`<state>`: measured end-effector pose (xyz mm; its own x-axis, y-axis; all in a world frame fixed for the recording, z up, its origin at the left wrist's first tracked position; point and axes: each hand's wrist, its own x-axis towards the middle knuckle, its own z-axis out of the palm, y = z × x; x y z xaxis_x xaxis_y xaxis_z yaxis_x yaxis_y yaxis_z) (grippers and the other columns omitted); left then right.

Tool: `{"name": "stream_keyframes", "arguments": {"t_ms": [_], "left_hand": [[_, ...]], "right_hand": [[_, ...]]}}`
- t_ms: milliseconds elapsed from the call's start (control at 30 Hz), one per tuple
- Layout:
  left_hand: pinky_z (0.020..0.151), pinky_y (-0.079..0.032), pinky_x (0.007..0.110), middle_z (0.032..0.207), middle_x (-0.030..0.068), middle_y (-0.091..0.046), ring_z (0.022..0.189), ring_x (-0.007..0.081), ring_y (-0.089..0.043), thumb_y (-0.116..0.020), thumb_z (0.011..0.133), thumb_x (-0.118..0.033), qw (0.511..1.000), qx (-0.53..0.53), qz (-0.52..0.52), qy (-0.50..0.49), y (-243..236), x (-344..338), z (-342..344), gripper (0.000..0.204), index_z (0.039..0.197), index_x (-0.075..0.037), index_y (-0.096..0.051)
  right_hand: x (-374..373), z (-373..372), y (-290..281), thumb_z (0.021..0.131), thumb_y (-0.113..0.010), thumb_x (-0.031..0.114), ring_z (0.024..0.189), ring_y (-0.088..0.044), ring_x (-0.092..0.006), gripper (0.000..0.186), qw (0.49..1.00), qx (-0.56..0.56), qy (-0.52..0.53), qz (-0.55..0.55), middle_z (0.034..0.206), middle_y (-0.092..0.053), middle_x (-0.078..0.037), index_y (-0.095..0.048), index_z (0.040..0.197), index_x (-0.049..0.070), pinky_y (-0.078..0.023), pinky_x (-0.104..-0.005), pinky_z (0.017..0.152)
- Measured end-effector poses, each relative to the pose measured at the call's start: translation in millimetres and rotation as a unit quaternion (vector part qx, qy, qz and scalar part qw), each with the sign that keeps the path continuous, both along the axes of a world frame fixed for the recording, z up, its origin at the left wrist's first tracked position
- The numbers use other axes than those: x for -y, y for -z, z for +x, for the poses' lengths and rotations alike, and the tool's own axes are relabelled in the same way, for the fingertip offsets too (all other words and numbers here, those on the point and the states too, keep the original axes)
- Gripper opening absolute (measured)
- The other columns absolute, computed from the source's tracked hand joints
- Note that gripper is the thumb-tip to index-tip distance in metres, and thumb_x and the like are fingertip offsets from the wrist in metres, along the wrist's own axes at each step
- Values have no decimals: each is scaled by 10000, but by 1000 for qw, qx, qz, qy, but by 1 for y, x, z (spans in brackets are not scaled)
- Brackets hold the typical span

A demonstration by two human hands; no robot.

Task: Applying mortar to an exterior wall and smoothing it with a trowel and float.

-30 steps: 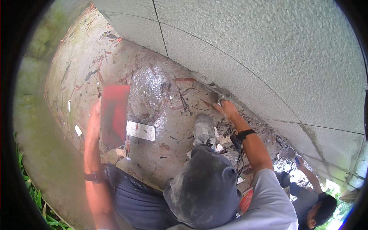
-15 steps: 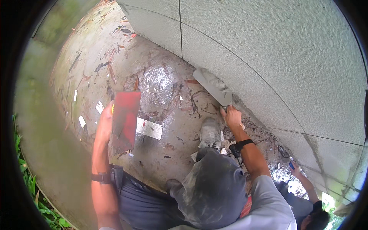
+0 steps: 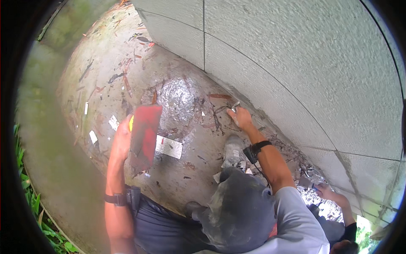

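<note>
My left hand is closed round the yellow handle of a red, grey-smeared rectangular plastering float, held up over the ground. My right hand is closed on a trowel close to the foot of the pale wall. Only a small light end of the trowel shows above the fingers; its broad grey blade cannot be made out from here.
Wet concrete ground carries dead leaves, paper scraps and a pale rectangular tile piece. My dusty boot stands near the wall. At lower right, a co-worker's hand holds a blue-handled scraper. Plants edge the left.
My right hand has moved left and slightly up, off the wall, and the trowel's broad blade has turned out of sight. The co-worker's scraper blade now shows. My left hand keeps the float.
</note>
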<state>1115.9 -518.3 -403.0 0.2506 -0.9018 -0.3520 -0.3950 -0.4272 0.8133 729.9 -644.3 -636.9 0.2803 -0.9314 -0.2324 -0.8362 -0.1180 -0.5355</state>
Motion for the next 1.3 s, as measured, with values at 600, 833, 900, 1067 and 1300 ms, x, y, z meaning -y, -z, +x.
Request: {"name": "stream_keyframes", "arguments": {"t_ms": [600,833,900,1067,1300], "left_hand": [[728,-476,302,885,52,-615,813,166,-577,-546,917,-220,992,-118,-7,-48,-3,-17,23,212,990,-26,-592],[701,-477,295,868,42,-598,780,159,-566,-547,920,-248,972,-221,-24,-74,0,-16,10,229,985,-32,-585],[694,-478,294,863,38,-593,771,157,-563,-547,921,-257,964,-251,-30,-85,1,-28,9,234,983,-34,-583],[674,-478,289,850,31,-581,747,152,-555,-547,924,-277,933,-337,-47,-113,10,-4,2,247,979,-39,-578],[647,-480,283,832,20,-563,714,145,-545,-548,927,-306,885,-440,-60,-139,15,27,-57,266,974,-45,-571]], "right_hand": [[44,80,-4,885,-561,515,854,-639,-415,572,998,27,-52,-8,857,-652,-263,-623,919,-53,-482,-478,778],[52,99,-9,890,-544,521,955,-623,-412,593,1000,-7,20,-14,941,-652,-277,-636,908,-65,-467,-488,851],[39,92,-24,889,-547,513,982,-616,-410,583,997,-34,70,21,973,-647,-281,-637,922,-62,-458,-490,873],[6,45,-101,884,-535,513,895,-619,-426,576,1000,3,6,15,932,-645,-274,-635,997,-43,-476,-467,826],[-28,28,-222,932,-495,459,507,-531,-149,493,841,361,-183,359,649,-564,-73,-580,739,13,-440,-290,482]]}}
